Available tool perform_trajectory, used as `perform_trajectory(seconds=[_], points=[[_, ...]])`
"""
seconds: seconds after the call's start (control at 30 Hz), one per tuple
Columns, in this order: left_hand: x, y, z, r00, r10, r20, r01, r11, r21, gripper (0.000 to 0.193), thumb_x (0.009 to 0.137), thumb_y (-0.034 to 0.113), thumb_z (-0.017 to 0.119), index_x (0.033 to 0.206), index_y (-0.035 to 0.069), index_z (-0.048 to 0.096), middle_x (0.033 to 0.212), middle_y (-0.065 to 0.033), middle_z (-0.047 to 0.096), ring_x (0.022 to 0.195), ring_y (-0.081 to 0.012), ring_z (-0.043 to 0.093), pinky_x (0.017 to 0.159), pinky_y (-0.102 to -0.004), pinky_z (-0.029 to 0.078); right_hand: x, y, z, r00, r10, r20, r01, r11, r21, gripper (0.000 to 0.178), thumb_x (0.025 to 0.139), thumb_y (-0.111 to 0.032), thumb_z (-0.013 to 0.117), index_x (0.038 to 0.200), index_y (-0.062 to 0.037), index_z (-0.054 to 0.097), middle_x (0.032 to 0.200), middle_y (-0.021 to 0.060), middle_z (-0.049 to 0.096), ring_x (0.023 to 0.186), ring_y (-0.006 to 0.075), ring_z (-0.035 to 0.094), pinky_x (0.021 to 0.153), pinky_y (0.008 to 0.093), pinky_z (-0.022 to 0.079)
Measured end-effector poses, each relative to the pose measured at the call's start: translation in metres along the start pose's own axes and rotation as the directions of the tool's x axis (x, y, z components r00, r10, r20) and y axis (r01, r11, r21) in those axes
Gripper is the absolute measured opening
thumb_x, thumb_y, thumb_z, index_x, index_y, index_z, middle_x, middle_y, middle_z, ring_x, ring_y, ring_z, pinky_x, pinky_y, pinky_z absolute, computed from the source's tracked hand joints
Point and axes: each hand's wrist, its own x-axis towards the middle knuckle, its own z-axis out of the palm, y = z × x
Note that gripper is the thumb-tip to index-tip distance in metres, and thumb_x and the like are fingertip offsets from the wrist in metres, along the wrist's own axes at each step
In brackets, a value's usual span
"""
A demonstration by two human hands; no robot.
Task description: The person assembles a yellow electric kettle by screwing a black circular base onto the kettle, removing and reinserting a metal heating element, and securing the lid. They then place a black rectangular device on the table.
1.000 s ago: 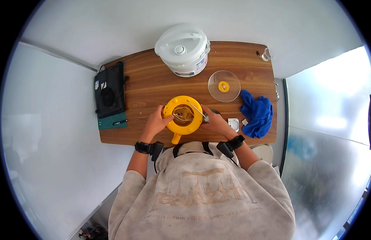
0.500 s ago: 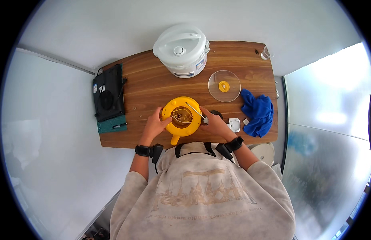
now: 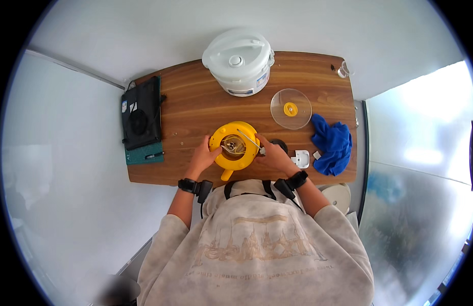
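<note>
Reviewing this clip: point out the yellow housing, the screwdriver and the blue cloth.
Yellow housing (image 3: 228, 128): head view, far side of its ring.
Screwdriver (image 3: 249, 139): head view, middle of its shaft.
Blue cloth (image 3: 334, 145): head view, middle folds.

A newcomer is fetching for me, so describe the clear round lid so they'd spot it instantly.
On the brown wooden table, find the white lidded pot at the far edge. From it, look right and toward the person: the clear lid lies between the pot and the blue cloth. Unlike the yellow ring-shaped housing nearer the person, it is a see-through disc with a yellow knob.
</note>
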Motion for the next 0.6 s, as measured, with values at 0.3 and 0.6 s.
perform_trajectory(seconds=[0.3,0.6], points=[[-0.01,0.005,0.006,0.995,0.071,-0.071,-0.075,0.996,-0.044,0.059,0.09,0.035,0.072,0.135,0.004,0.049,0.105,-0.0166,0.072,0.084,-0.0258,0.074,0.063,-0.0332,0.059,-0.005,0.012,-0.002,1.0,-0.014,-0.012,0.014,1.0,-0.012,0.086,0.078,-0.022,0.076,0.153,-0.0108,0.034,0.098,0.0285,0.069,0.092,0.0454,0.067,0.08,0.0499,0.054],[-0.024,0.02,-0.006,0.977,0.192,-0.088,-0.175,0.969,0.174,0.064,0.09,0.034,0.073,0.141,0.003,0.049,0.121,-0.0209,0.068,0.109,-0.0308,0.069,0.087,-0.0372,0.056,-0.02,-0.01,-0.009,0.996,0.079,0.031,-0.079,0.997,0.004,0.082,0.082,-0.02,0.074,0.153,-0.0101,0.034,0.107,0.0286,0.069,0.099,0.0454,0.067,0.086,0.0458,0.054]])
